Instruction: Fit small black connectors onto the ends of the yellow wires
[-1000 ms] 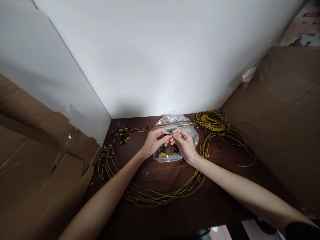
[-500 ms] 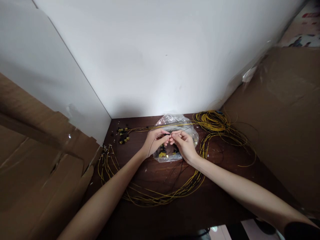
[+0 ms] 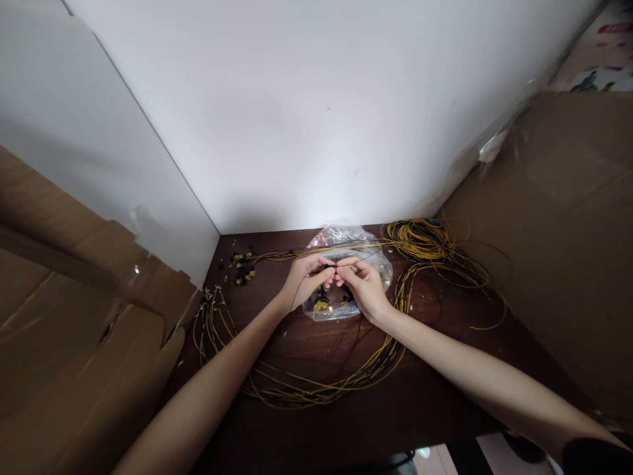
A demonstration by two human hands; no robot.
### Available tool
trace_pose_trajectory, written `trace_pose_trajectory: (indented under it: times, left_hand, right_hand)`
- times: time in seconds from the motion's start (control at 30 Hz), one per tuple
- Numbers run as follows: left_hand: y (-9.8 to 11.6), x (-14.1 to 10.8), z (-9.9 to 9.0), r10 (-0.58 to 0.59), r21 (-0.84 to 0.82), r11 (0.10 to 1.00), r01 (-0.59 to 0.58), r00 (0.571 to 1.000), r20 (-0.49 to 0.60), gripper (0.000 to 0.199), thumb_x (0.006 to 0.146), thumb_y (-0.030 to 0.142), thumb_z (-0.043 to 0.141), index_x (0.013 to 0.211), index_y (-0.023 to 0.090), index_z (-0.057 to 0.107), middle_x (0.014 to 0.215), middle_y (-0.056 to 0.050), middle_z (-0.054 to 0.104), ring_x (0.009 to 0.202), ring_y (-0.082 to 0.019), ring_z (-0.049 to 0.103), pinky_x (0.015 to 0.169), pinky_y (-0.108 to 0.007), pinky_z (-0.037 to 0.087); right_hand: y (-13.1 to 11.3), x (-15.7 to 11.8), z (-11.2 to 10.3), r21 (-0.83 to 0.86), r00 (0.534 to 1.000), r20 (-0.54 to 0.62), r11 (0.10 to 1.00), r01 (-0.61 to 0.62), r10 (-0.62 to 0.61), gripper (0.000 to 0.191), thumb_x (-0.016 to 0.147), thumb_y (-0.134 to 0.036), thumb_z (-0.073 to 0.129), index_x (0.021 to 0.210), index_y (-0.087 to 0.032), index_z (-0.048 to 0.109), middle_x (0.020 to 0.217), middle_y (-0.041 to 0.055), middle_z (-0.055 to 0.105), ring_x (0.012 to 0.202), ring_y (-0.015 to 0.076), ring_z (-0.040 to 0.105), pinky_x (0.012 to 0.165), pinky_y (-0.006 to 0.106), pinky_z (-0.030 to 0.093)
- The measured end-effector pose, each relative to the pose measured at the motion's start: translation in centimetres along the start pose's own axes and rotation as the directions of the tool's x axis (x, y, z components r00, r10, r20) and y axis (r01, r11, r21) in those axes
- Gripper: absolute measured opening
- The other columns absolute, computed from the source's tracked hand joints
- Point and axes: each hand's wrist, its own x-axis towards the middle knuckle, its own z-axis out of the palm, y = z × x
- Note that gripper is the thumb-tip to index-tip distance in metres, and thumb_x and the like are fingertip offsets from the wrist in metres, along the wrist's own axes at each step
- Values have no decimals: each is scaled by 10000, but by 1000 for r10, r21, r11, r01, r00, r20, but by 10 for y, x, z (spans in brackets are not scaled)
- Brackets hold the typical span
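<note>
My left hand (image 3: 305, 276) and my right hand (image 3: 363, 280) meet fingertip to fingertip over a clear plastic bag (image 3: 341, 311). Both pinch a thin black wire (image 3: 300, 285), which trails down past my left wrist. Where the fingertips come together there is a small dark piece on the wire; its kind is too small to make out. Inside the bag, below my hands, lie small yellow-and-black parts (image 3: 321, 305). A strand of yellow cables (image 3: 281, 256) runs behind my hands across the bag's far side.
Coiled yellow cable (image 3: 420, 241) lies at the back right of the dark wooden table (image 3: 277, 336). A looped bundle (image 3: 316, 399) curves in front. More yellow-and-black parts (image 3: 242, 267) sit at the back left. Cardboard (image 3: 89, 330) flanks the left, a cardboard box (image 3: 558, 231) the right.
My fingertips have shifted very slightly around the dark piece, and the black wire by my left wrist has moved a little. Everything else stays in place.
</note>
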Motion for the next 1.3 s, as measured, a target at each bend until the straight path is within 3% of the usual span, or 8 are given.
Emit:
trace_pose_trajectory:
  times: [0.57,0.93,1.3]
  left_hand:
    - [-5,1,-1,20,-4,1000,-20,1000,4,188,738,246,646,860,109,604,653,-19,626,535,-98,567,566,-243,490]
    - [-6,3,0,-8,-126,992,7,1000,-3,357,808,422,553,870,79,627,660,-40,612,548,-113,576,547,-249,493]
    - [-6,3,-1,8,-96,995,-7,1000,3,345,807,398,565,885,72,647,653,-45,618,547,-104,574,550,-235,496]
  right_hand:
    - [1,1,3,134,997,-66,990,-29,39,223,646,-286,732,737,-163,570,655,-1,631,578,100,586,549,216,476]
    - [0,0,3,123,998,-48,992,-27,33,205,672,-288,711,760,-178,562,650,-20,601,596,97,571,564,214,469]
    - [-2,-1,3,25,1000,-8,1000,-5,5,234,625,-290,753,773,-183,606,639,-21,600,582,104,545,580,241,461]
